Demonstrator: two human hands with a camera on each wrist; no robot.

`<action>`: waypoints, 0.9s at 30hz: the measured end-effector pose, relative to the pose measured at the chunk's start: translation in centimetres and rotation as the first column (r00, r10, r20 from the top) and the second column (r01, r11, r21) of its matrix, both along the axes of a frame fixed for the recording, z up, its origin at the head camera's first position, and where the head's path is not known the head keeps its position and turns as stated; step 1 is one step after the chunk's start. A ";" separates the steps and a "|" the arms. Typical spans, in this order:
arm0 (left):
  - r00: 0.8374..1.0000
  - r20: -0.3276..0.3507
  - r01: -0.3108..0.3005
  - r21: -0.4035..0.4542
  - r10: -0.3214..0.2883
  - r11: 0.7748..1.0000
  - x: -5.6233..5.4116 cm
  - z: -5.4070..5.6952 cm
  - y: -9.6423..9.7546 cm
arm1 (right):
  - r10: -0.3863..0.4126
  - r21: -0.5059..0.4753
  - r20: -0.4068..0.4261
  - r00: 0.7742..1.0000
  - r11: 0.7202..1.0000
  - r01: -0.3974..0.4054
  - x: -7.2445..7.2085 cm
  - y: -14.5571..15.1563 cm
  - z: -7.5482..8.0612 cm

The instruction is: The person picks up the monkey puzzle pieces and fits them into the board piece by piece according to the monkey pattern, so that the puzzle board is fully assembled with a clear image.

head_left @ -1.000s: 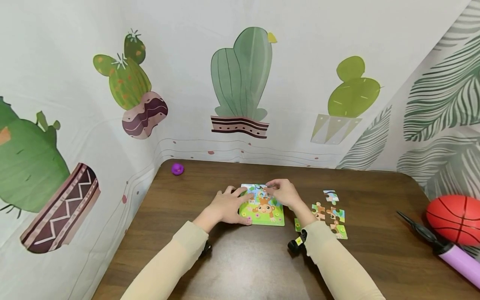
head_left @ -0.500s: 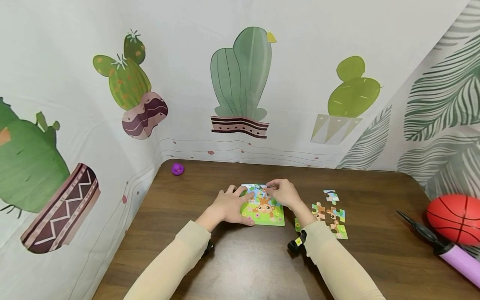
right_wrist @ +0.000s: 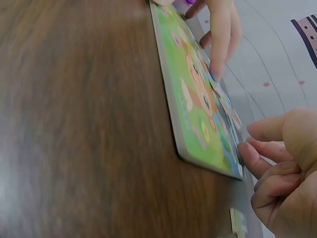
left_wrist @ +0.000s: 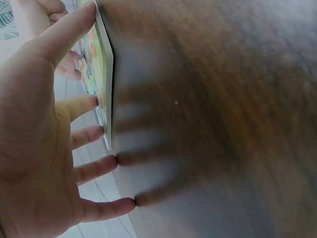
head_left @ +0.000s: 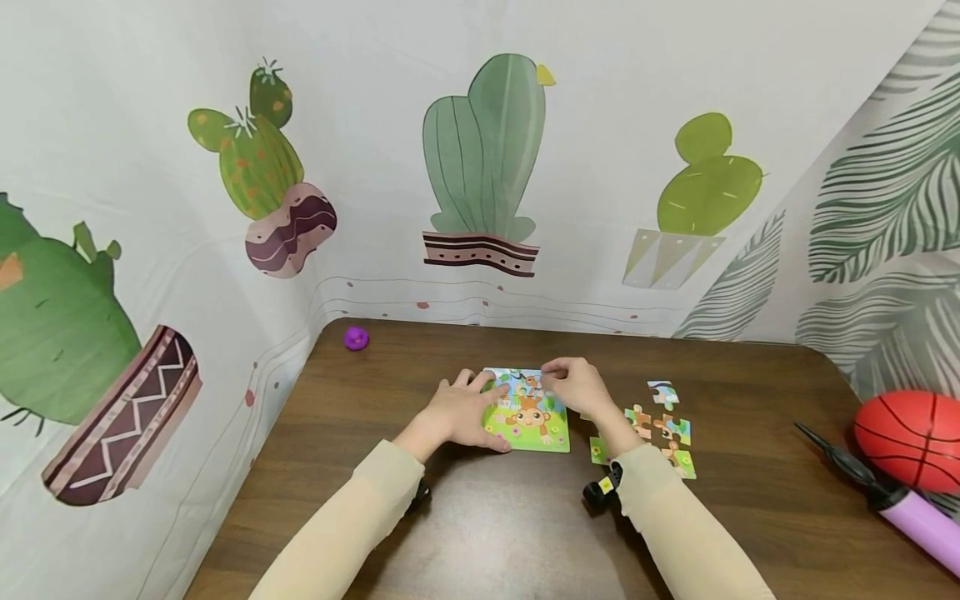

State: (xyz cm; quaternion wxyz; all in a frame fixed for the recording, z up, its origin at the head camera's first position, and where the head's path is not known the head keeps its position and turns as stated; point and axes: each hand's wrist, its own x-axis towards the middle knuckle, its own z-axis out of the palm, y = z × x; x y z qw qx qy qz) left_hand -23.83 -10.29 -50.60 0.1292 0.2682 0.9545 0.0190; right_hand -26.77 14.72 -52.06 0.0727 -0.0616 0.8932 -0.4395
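Note:
A flat jigsaw puzzle board [head_left: 536,433] with a smiling monkey on green grass lies mid-table, several pieces in its frame. My left hand [head_left: 467,414] spreads its fingers over the board's left side. In the left wrist view, its thumb and two fingertips touch the board while the outer two rest on the table. Over the far right corner is my right hand [head_left: 581,390]. The right wrist view shows its index fingertip [right_wrist: 249,152] at the board's edge, thumb apart, other fingers curled loosely; I see nothing held. A small brown monkey piece [head_left: 531,383] sits near the board's top.
Several loose jigsaw pieces [head_left: 672,431] lie to the right of the board, one piece [head_left: 597,451] partly by the right sleeve. A purple ring-like object [head_left: 356,337] sits at the back left. At right are a red ball [head_left: 911,440] and a purple-and-black pump [head_left: 911,521].
My right hand has shifted slightly right, uncovering more of the small monkey piece near the board's top. The left thumb has slid a little right along the near edge.

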 end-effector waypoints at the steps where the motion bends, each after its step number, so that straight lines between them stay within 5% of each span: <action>1: 1.000 0.001 0.002 -0.001 -0.002 1.000 0.0 0.0 0.0 | 0.003 -0.001 -0.004 1.000 1.000 -0.003 0.0 0.3 0.0; 12: 0.996 -0.021 0.085 -0.005 -0.085 0.996 -0.3 -0.1 0.1 | -0.029 0.013 -0.036 0.999 0.999 0.030 0.5 3.8 0.1; 27: 0.997 -0.015 0.081 -0.010 -0.082 0.997 -0.1 -0.2 0.5 | -0.137 0.098 -0.100 0.985 0.984 0.147 1.3 11.6 0.9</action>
